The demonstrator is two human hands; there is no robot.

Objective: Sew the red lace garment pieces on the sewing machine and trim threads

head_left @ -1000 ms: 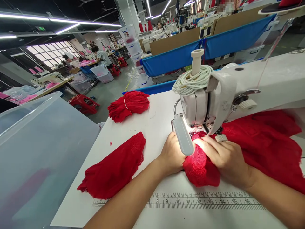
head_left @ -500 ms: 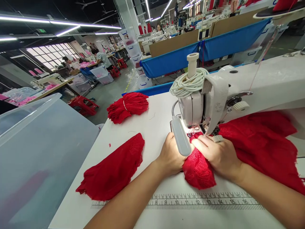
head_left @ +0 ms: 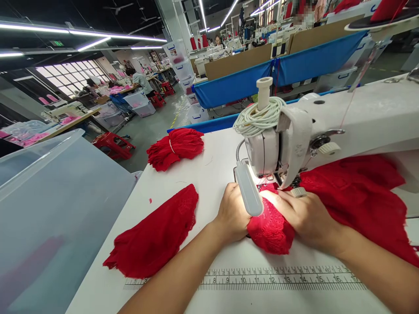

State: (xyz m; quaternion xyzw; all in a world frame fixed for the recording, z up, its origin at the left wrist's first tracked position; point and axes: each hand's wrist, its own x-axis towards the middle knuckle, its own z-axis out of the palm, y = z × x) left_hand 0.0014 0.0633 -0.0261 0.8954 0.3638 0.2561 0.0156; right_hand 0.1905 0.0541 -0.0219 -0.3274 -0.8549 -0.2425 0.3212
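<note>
Reading the clock face from my needle, at six o'clock the printed ruler [head_left: 262, 279] runs across the white tabletop [head_left: 221, 150]; I can make out 8 through 16 on its lower row, with finer digits above, and my left forearm covers part of the low numbers. The label [head_left: 174, 49] on the stacked clear boxes [head_left: 183, 69], out toward eleven, is too small to read, and so is the green sign [head_left: 58, 43] on the ceiling.

My left hand [head_left: 231, 213] sits between seven and eight, curled against the left edge of the red lace piece [head_left: 273, 235]. Its fingertips are hidden behind the grey lamp [head_left: 249, 189] and the cloth, so I can't tell whether they pinch. My right hand [head_left: 306, 216], between four and five, lies bent over the right side of that lace, thumb and forefinger close together near the presser foot; whether they grip a fold or just press, I can't tell.

The lace reaches from under the head of the sewing machine [head_left: 356, 117] down toward six. More red cloth [head_left: 356, 200] spreads at three, a folded red piece [head_left: 152, 235] lies at eight, and a tied red bundle [head_left: 176, 148] rests between nine and ten.
</note>
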